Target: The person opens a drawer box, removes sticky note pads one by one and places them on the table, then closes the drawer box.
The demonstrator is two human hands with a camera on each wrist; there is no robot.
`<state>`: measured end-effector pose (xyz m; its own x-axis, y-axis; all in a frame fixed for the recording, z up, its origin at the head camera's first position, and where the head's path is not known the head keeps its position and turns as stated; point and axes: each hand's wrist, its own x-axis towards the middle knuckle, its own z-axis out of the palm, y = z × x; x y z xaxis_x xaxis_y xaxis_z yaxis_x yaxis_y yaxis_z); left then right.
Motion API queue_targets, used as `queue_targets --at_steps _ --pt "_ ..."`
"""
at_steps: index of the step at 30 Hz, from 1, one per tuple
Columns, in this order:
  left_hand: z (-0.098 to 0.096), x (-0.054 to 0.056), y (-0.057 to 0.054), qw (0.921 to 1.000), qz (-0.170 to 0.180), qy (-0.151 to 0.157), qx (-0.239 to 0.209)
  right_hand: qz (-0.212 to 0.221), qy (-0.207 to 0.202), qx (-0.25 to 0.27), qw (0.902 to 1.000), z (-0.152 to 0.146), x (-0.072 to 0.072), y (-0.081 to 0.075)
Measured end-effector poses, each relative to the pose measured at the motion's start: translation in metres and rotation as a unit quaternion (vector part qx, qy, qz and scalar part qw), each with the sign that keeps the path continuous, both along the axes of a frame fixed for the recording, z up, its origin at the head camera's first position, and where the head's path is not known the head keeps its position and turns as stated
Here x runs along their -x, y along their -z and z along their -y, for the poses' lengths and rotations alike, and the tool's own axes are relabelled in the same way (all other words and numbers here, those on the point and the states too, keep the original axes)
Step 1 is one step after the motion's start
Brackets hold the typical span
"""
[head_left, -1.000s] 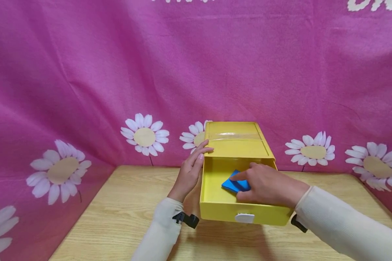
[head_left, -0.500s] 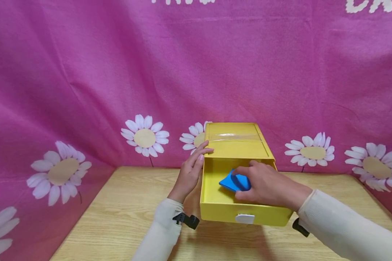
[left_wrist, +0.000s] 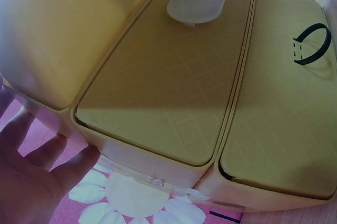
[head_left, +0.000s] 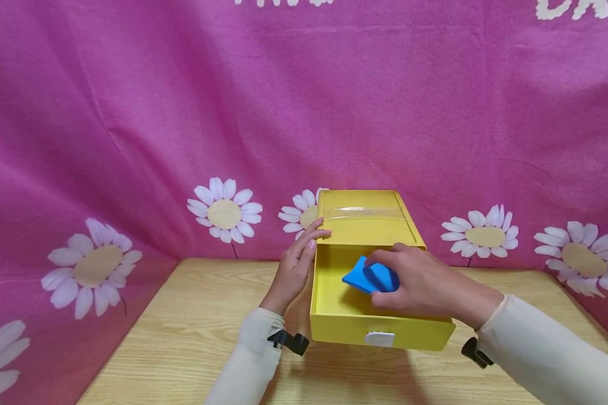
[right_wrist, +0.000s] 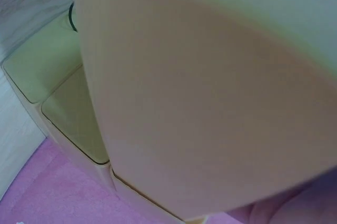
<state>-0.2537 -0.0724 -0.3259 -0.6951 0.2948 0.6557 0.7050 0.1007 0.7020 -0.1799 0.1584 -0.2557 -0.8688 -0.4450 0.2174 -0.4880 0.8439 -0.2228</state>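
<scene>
A yellow drawer cabinet (head_left: pixel 362 230) stands on the table, its top drawer (head_left: pixel 329 329) pulled out. Inside the drawer opening, my right hand (head_left: pixel 428 284) pinches a thin blue square pad (head_left: pixel 356 277) between thumb and fingers; it bends and looks like a stack of sticky notes. My left hand (head_left: pixel 293 270) rests on the cabinet's upper left edge, fingers stretched out; the left wrist view shows its spread fingers (left_wrist: pixel 76 169) by the cabinet's side. In the right wrist view the drawer wall (right_wrist: pixel 200 98) covers most of the scene, hiding the pad.
Lower drawers show in the left wrist view, one with a white handle (left_wrist: pixel 196 7) and one with a black loop handle (left_wrist: pixel 318 48). A wooden table (head_left: pixel 182 337) lies beneath. Behind it hangs a pink cloth (head_left: pixel 365 101) printed with daisies.
The right hand has gone from touching the blue pad to pinching it, and has lifted it slightly, moving a little to the right. The left hand and the cabinet have stayed put.
</scene>
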Motion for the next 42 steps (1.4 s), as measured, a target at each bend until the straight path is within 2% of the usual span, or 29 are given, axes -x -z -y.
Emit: queue_targets --at_steps 11,24,36,42 --pt "-0.001 0.001 0.001 1.0000 0.001 -0.005 0.001 -0.038 -0.016 0.004 0.9991 -0.011 -0.010 -0.009" --pt "-0.001 0.000 -0.001 1.0000 0.003 -0.007 -0.002 -0.101 -0.025 -0.020 0.9944 -0.027 -0.021 -0.020" --pt "-0.001 0.000 0.001 1.0000 0.000 -0.008 0.000 -0.092 0.000 -0.027 0.9953 -0.048 -0.026 -0.023" --pt "-0.001 0.000 0.001 1.0000 -0.002 -0.005 -0.002 -0.119 0.005 -0.026 0.9925 -0.058 -0.025 -0.020"
